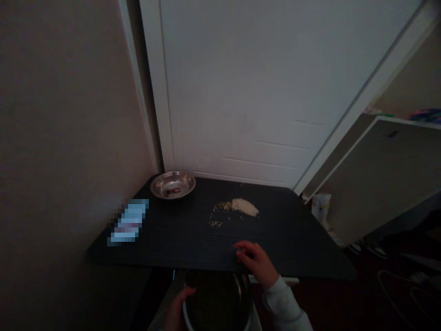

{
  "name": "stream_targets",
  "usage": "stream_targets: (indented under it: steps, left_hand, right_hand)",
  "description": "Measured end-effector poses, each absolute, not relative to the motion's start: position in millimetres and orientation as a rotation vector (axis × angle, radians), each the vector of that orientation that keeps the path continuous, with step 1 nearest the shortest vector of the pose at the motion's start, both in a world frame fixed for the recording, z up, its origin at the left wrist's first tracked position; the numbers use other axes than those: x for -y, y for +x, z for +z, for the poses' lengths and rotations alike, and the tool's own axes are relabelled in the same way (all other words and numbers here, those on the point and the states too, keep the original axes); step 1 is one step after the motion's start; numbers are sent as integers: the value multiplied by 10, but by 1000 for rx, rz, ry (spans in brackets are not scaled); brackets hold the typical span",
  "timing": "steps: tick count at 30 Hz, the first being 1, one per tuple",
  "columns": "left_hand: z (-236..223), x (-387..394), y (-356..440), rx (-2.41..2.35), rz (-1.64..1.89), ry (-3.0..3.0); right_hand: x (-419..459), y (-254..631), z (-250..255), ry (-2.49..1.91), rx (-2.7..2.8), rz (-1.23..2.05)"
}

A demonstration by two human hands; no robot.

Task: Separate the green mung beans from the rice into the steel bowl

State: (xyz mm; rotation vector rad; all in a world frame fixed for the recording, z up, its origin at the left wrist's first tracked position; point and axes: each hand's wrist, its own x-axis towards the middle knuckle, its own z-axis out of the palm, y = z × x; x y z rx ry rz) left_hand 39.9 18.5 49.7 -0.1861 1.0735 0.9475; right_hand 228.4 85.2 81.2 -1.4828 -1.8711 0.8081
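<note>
Pale grains (245,207) lie heaped on the dark worktop (292,239), loose bits (226,206) scattered leftward; work seems partway. Left hand (178,304) grips the pot (244,299) below the edge; right hand (257,263) half-curled, contents impossible to tell.

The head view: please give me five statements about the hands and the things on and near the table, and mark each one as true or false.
1. The left hand is at the rim of the round container. True.
2. The right hand is dipped inside the container. False: the right hand is at the near edge of the dark table.
3. The metal bowl stands at the far left of the table. True.
4. The pale pile lies inside the metal bowl. False: the pale pile lies directly on the table.
5. Some scattered grains lie left of the pale pile in the picture. True.
</note>
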Motion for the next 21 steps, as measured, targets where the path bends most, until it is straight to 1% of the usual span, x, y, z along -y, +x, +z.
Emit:
stream_targets:
  steps: [4, 8, 16, 21]
  left_hand:
    - [488, -209, 343, -963, 905, -130]
    - [421, -261, 330, -1038, 870, -120]
    - [313, -364, 332, -1014, 828, -125]
    - [283, -360, 258, -1055, 882, -169]
  right_hand:
    - [-867, 2319, 782, -1436, 1688, 950]
    - [-868, 2326, 779, -1408, 1578, 1000]
    - [-868, 2314, 777, -1437, 1484, 1026]
    - [-1009, 2281, 825, -1526, 1478, 938]
